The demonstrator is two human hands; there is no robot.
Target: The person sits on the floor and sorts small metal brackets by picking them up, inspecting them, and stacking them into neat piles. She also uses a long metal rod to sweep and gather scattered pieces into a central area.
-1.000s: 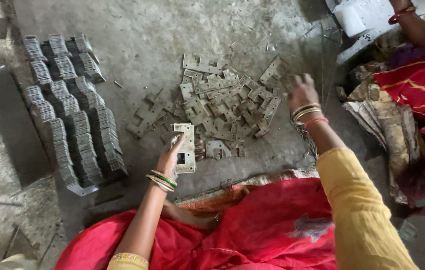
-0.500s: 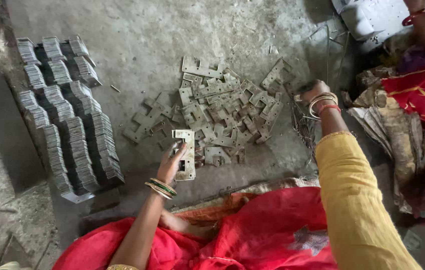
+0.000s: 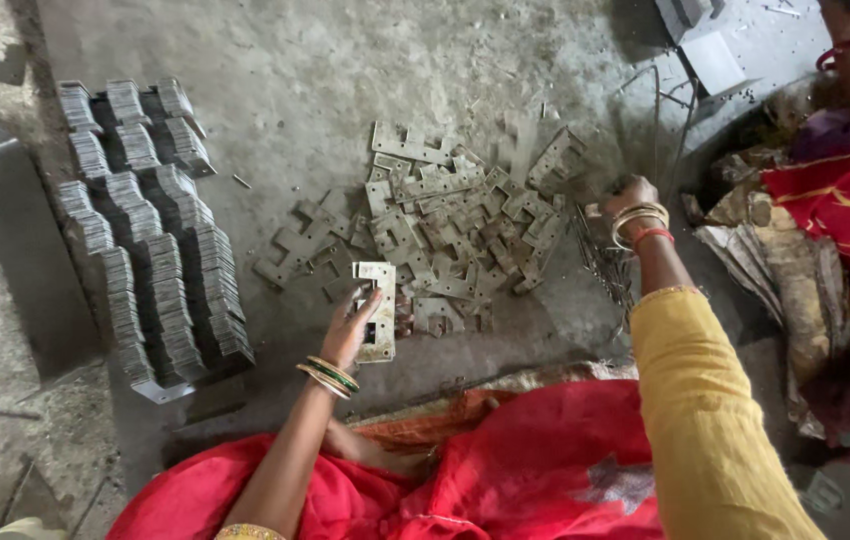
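One metal plate (image 3: 378, 312) within left grip (image 3: 353, 328)

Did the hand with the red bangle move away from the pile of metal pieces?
Yes. The right hand was over the upper right corner of the loose pile of metal plates. It has slid off the pile's right edge, down toward the thin wires.
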